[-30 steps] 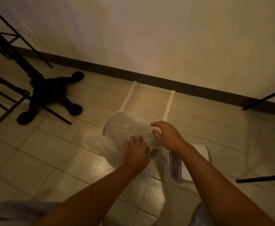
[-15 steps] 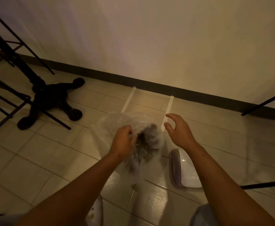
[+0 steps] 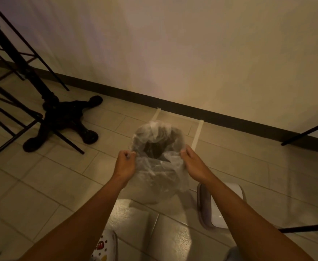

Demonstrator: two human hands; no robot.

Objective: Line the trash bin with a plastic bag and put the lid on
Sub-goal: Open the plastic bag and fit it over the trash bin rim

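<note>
At frame centre, my left hand (image 3: 125, 164) and right hand (image 3: 193, 163) each pinch the clear plastic bag's (image 3: 158, 162) rim, stretching it open.

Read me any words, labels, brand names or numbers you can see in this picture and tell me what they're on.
No readable text anywhere in the view.
Plastic bag, held open by the left hand and the right hand: clear, no print visible.
Lid on the floor: plain, no label visible.
Shoe: small coloured charms, pictures only, no letters legible.
</note>
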